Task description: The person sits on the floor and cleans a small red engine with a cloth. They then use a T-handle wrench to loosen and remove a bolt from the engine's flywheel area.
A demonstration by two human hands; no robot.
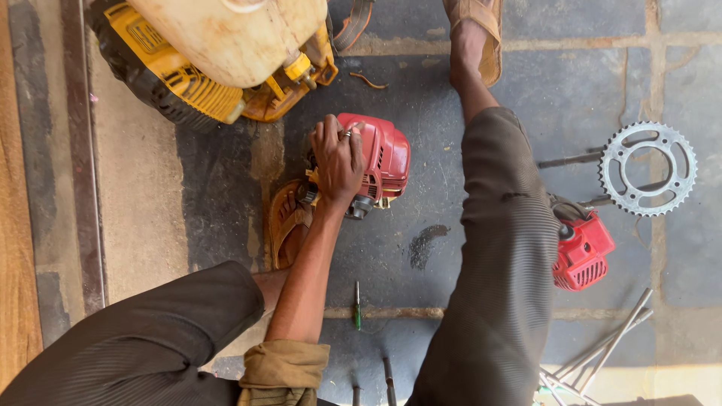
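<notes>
1. Head view: a person sat low over a stone floor [571, 83], legs spread, with a small red engine [380, 162] lying between the sandalled feet.
2. One hand [338, 158], reaching up from the rolled sleeve at 6 o'clock, lay palm-down over the engine's red cover, fingers curled over its top edge in a closed grip; a ring showed on one finger. Which hand it was could not be told with certainty; it read as the left hand. The other hand was out of the picture.
3. The engine sat just beside the left foot in its brown sandal [289, 225], at about 8 o'clock of it, apparently so that foot and hand together kept the housing from sliding on the stone.
4. A yellow machine with a cream fuel tank [226, 37] stood at 11 o'clock of the engine, near but apart from it.
5. A green-handled screwdriver [357, 307] lay on the floor at 6 o'clock of the engine, within easy reach.
6. Beyond the right leg, at 3 o'clock, a second red engine cover [583, 256] rested partly hidden behind the knee, with a steel chain sprocket [648, 169] above it and a bundle of metal rods [602, 353] below.
</notes>
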